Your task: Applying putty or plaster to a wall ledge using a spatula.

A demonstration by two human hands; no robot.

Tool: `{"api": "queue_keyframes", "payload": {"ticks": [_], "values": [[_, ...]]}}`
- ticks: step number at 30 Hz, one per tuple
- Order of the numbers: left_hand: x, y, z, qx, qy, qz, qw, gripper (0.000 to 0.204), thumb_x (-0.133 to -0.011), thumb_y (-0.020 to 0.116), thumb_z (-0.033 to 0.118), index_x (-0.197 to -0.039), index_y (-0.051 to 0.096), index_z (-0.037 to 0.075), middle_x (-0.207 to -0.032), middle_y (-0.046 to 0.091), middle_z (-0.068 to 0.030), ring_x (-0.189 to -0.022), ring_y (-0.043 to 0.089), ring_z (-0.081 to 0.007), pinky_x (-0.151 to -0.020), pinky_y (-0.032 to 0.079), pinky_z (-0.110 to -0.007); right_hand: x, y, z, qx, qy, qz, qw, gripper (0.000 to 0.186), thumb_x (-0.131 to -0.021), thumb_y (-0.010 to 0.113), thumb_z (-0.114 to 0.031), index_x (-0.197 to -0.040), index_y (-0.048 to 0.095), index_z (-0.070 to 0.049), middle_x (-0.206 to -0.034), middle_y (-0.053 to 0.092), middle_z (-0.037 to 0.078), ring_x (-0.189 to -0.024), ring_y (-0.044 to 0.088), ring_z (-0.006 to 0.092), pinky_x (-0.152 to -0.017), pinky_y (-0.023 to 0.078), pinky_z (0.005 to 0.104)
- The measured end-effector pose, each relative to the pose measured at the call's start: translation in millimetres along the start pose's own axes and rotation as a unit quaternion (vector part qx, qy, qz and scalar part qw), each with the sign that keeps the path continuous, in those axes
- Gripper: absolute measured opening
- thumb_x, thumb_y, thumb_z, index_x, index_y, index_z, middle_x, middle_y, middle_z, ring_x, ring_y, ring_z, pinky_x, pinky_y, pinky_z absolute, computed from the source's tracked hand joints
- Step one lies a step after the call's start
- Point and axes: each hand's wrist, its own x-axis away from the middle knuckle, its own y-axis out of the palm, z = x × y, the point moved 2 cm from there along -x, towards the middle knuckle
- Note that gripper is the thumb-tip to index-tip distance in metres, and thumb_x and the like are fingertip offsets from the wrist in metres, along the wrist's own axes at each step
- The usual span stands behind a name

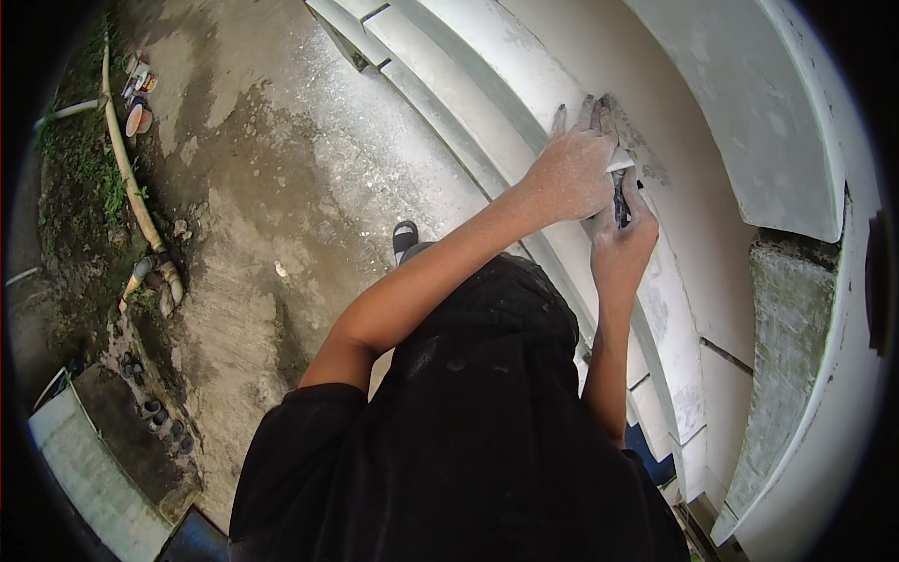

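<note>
My left hand (582,171), coated in pale dust, lies on a white slab (660,258) at the upper right with its fingers stretched out toward the far side. Just below and to the right of it, my right hand (624,232) is closed, its thumb and fingers around a small dark object (621,200). A white edge (620,167) shows between the two hands; the rest is covered by fingers, so I cannot make out its kind. The hands touch or overlap. Grey smudges (646,155) mark the slab beside the fingertips.
Long white stepped ledges (449,122) run along my right side, with a greyish panel (787,328) beyond. White powder (375,140) is scattered over the concrete ground. Farther left are a pipe (122,159), several shoes (154,412) and some containers (139,117). My sandalled foot (405,236) stands near the ledge.
</note>
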Motion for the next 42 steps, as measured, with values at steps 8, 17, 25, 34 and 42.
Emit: {"api": "queue_keyframes", "payload": {"ticks": [8,17,25,34,42], "values": [[-11.0,-6.0,-11.7,-0.014,-0.021,-0.054,0.998,0.066,-0.08,0.055,0.011,-0.136,0.039,-0.018,-0.14,0.039,-0.0417,-0.142,0.025,-0.0513,-0.117,0.017,-0.063,-2.9,5.7,3.8,-0.028,-0.004,0.014,0.999,0.046,-0.088,0.06,0.0,-0.133,0.055,0.009,-0.075,0.06,0.02,-0.071,0.05,0.0116,-0.07,0.048,0.0286],[1.9,-4.5,-6.2,-0.008,-0.017,-0.04,0.999,0.066,-0.079,0.054,0.011,-0.137,0.039,-0.017,-0.142,0.037,-0.041,-0.143,0.023,-0.0495,-0.117,0.016,-0.063,6.2,0.6,0.8,-0.051,0.031,-0.005,0.998,0.045,-0.089,0.06,-0.001,-0.132,0.057,0.006,-0.071,0.057,0.018,-0.068,0.049,0.0114,-0.068,0.048,0.0302],[-0.4,-3.6,-8.0,-0.022,0.007,-0.007,1.0,0.071,-0.079,0.054,0.012,-0.138,0.034,-0.021,-0.135,0.043,-0.0433,-0.14,0.029,-0.052,-0.116,0.018,-0.063,5.3,4.9,0.5,-0.042,0.011,0.006,0.999,0.045,-0.086,0.061,0.0,-0.13,0.057,0.008,-0.076,0.062,0.021,-0.07,0.053,0.0122,-0.07,0.049,0.0305],[-6.2,-9.8,-7.9,0.002,-0.023,-0.03,0.999,0.073,-0.078,0.049,0.008,-0.141,0.026,-0.021,-0.148,0.026,-0.0418,-0.144,0.017,-0.0517,-0.119,0.013,-0.059,-2.1,0.8,3.2,-0.072,0.017,-0.002,0.997,0.046,-0.086,0.061,-0.002,-0.131,0.058,0.006,-0.074,0.06,0.017,-0.07,0.052,0.0126,-0.072,0.048,0.0295],[11.3,-4.0,2.7,-0.012,-0.03,-0.032,0.999,0.071,-0.076,0.052,0.005,-0.139,0.03,-0.021,-0.145,0.03,-0.0425,-0.143,0.02,-0.052,-0.118,0.015,-0.062,1.2,-2.9,-3.9,-0.075,0.002,-0.026,0.997,0.047,-0.086,0.059,0.002,-0.132,0.056,0.008,-0.079,0.063,0.021,-0.072,0.055,0.0145,-0.074,0.048,0.029]]}}
